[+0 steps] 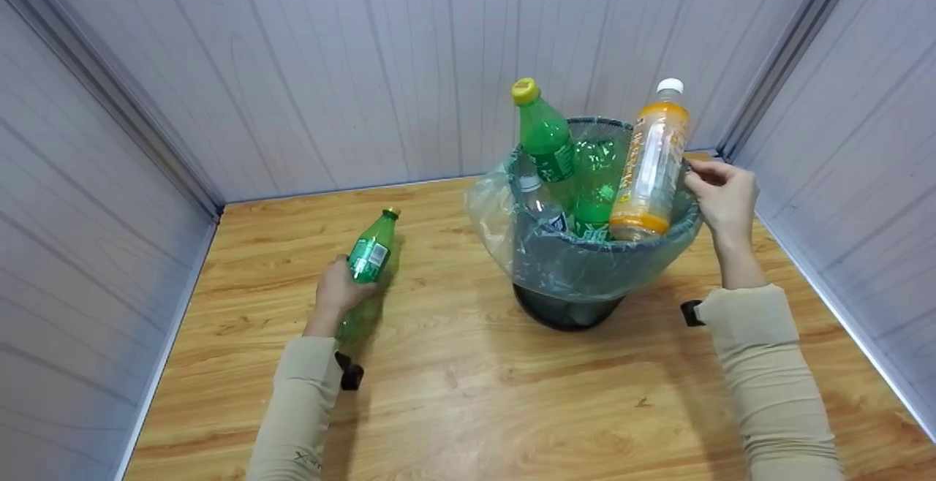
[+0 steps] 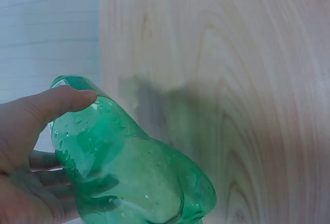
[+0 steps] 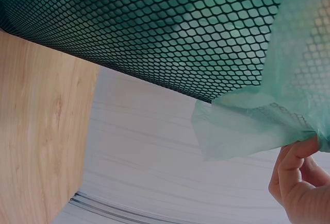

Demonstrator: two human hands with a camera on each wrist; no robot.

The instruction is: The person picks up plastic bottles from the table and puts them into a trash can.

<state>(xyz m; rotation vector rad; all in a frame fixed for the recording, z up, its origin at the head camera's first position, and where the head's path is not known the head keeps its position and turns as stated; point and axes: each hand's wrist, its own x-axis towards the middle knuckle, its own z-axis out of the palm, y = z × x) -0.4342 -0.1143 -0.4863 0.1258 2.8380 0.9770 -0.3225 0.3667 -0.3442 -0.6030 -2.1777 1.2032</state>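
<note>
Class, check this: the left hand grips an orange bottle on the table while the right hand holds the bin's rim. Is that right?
Not quite. The bottle in the left hand is green, as the head view shows. The right hand does hold the bin's rim.

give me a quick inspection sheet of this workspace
surface: wooden table, bare wood around the bin
job's things: green bottle lying on the table in the left hand; mesh bin with a plastic liner, holding a yellow-capped green bottle, an orange bottle, and a small clear bottle
clutter: nothing seen
hands: left hand grips the green bottle; right hand pinches the liner at the bin's rim
cables: nothing seen; black wrist mounts on both sleeves
surroundings: grey panelled walls on three sides
</note>
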